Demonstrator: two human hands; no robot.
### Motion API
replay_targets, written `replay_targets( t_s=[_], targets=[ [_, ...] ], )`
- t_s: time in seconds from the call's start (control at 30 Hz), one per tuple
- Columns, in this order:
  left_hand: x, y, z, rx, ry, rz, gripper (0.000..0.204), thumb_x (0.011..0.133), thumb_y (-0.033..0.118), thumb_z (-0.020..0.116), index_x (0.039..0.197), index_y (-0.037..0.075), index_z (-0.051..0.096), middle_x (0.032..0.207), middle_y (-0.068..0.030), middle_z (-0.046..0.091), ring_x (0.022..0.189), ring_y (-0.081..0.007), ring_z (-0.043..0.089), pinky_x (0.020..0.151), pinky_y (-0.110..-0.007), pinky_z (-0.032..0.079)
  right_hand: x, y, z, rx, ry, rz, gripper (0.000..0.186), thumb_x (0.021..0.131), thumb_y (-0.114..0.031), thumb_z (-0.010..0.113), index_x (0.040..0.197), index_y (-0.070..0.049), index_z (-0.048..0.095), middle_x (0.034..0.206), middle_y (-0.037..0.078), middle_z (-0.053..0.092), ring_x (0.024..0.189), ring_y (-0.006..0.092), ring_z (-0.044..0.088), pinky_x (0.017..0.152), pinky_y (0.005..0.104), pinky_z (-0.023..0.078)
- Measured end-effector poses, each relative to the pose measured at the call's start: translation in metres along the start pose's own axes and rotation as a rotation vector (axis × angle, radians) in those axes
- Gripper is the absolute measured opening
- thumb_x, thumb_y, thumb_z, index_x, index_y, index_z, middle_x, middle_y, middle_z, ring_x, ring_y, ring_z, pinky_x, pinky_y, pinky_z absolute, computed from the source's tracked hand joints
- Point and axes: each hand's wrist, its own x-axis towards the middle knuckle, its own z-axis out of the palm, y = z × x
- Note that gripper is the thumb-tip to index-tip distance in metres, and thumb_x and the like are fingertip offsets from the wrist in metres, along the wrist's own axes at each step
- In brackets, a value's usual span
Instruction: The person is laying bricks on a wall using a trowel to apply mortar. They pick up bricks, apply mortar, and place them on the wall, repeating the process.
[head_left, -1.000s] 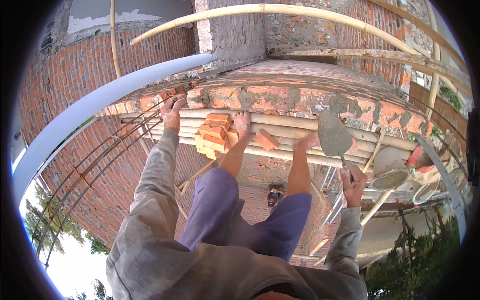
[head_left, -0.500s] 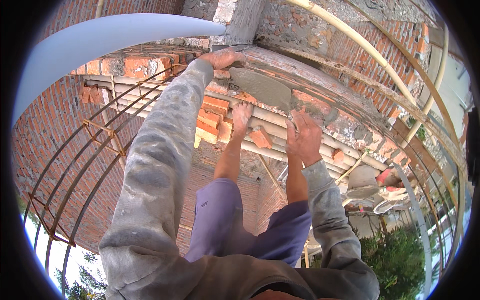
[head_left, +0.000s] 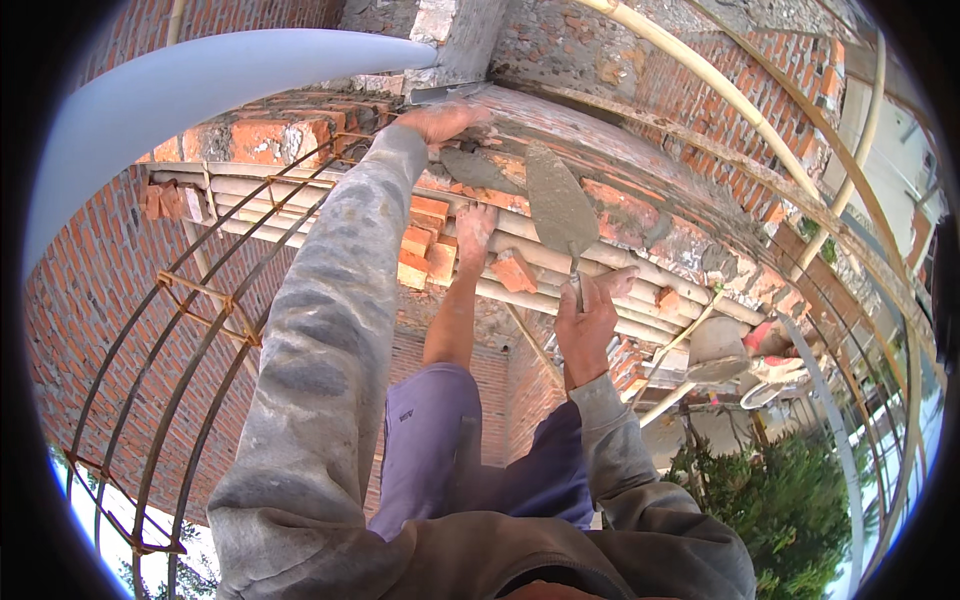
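Note:
My right hand (head_left: 588, 322) is closed around the handle of a pointed trowel (head_left: 560, 200). The blade is coated with grey mortar and points away from me, over the edge of a brick wall top (head_left: 630, 215). A patch of wet mortar (head_left: 485, 170) lies on the wall top, left of the blade. My left hand (head_left: 440, 122) rests on the masonry farther left, arm outstretched, with its fingers extended and partly blurred. The surface under its palm is hidden.
My bare feet stand on pale poles (head_left: 545, 255) alongside the wall. Loose bricks (head_left: 425, 235) and a single brick (head_left: 514, 270) lie on them. A rusty rebar cage (head_left: 200, 300) is on the left; a thick pale pipe (head_left: 240, 65) crosses above. Bamboo poles (head_left: 730, 95) slant at right.
My right hand has drawn the trowel back toward me, turning its blade from pointing left to pointing away. Mortar the blade covered now shows. My left hand stays at about the same spot.

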Motion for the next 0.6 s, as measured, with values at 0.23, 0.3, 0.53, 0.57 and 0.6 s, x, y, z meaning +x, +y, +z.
replay_targets(
  t_s=[0.23,0.3,0.53,0.57,0.6],
  targets=[
    [-0.012,0.009,0.000,-0.302,-0.122,-0.020,0.071,0.105,0.057,0.044,0.158,0.010,0.047,0.155,-0.0100,0.054,0.142,-0.0252,0.050,0.121,-0.043,0.035,-0.058,-0.011,0.067,1.152,-0.315,0.652,0.030,0.103,-0.029,0.063,0.101,0.001,0.066,0.075,0.007,0.062,0.061,0.0167,0.061,0.057,0.0313,0.050],
    [-0.012,0.012,-0.001,-0.435,-0.116,-0.048,0.072,0.104,0.058,0.045,0.157,0.009,0.047,0.154,-0.0094,0.055,0.143,-0.0252,0.050,0.122,-0.043,0.033,-0.058,-0.009,0.091,1.286,-0.361,0.628,0.031,0.103,-0.031,0.060,0.102,0.000,0.065,0.073,0.006,0.061,0.057,0.0146,0.058,0.055,0.0293,0.048],
    [-0.023,0.027,-0.002,-0.392,-0.150,-0.110,0.071,0.101,0.060,0.045,0.152,0.010,0.051,0.151,-0.0092,0.058,0.140,-0.0234,0.052,0.122,-0.042,0.031,-0.033,-0.026,0.140,1.204,-0.414,0.500,0.031,0.105,-0.031,0.055,0.101,-0.002,0.063,0.069,0.006,0.059,0.053,0.0139,0.055,0.051,0.0283,0.045],
    [-0.023,0.029,-0.004,-0.390,-0.156,-0.114,0.070,0.101,0.059,0.045,0.152,0.011,0.051,0.150,-0.0092,0.058,0.139,-0.0231,0.052,0.122,-0.042,0.032,-0.027,-0.030,0.142,1.158,-0.421,0.489,0.031,0.105,-0.031,0.054,0.101,-0.001,0.063,0.069,0.006,0.059,0.053,0.0140,0.055,0.051,0.0285,0.045],
    [-0.023,0.030,-0.003,-0.395,-0.139,-0.118,0.068,0.101,0.058,0.045,0.150,0.010,0.053,0.150,-0.0091,0.059,0.139,-0.0229,0.052,0.121,-0.042,0.034,-0.021,-0.033,0.144,1.134,-0.422,0.468,0.032,0.105,-0.031,0.053,0.101,0.000,0.062,0.068,0.006,0.059,0.053,0.0141,0.055,0.050,0.0287,0.045]
  ],
)
